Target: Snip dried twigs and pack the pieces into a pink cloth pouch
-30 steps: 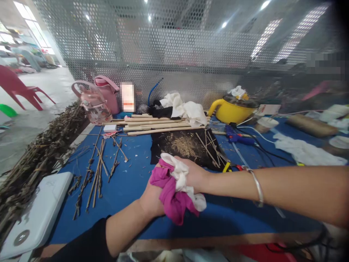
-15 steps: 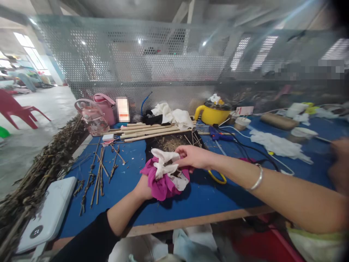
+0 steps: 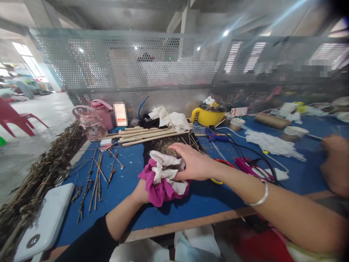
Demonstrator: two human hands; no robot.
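My left hand (image 3: 140, 193) holds a crumpled bundle from below, a magenta cloth (image 3: 160, 191) wrapped around a white cloth (image 3: 163, 163); its fingers are hidden behind the fabric. My right hand (image 3: 192, 163) lies over the right side of the bundle, thumb and fingers closed on the white cloth. A silver bangle (image 3: 259, 198) sits on my right wrist. The bundle rests on the blue table (image 3: 122, 189), just in front of a black mat (image 3: 151, 147) strewn with straw bits.
Bamboo sticks (image 3: 147, 134) and white rags lie behind the mat. A yellow pot (image 3: 208, 115), blue glue gun (image 3: 216, 136), cables and scissors (image 3: 220, 163) sit right. Twigs (image 3: 40, 174), a white device (image 3: 46, 222) and a pink bottle (image 3: 89, 122) are left. Another person's blurred hand (image 3: 335, 163) is far right.
The view has tilted up and back. My right hand went from squeezing the bundle to pulling at the white cloth, then settled over its right side. A hand appeared at the right edge.
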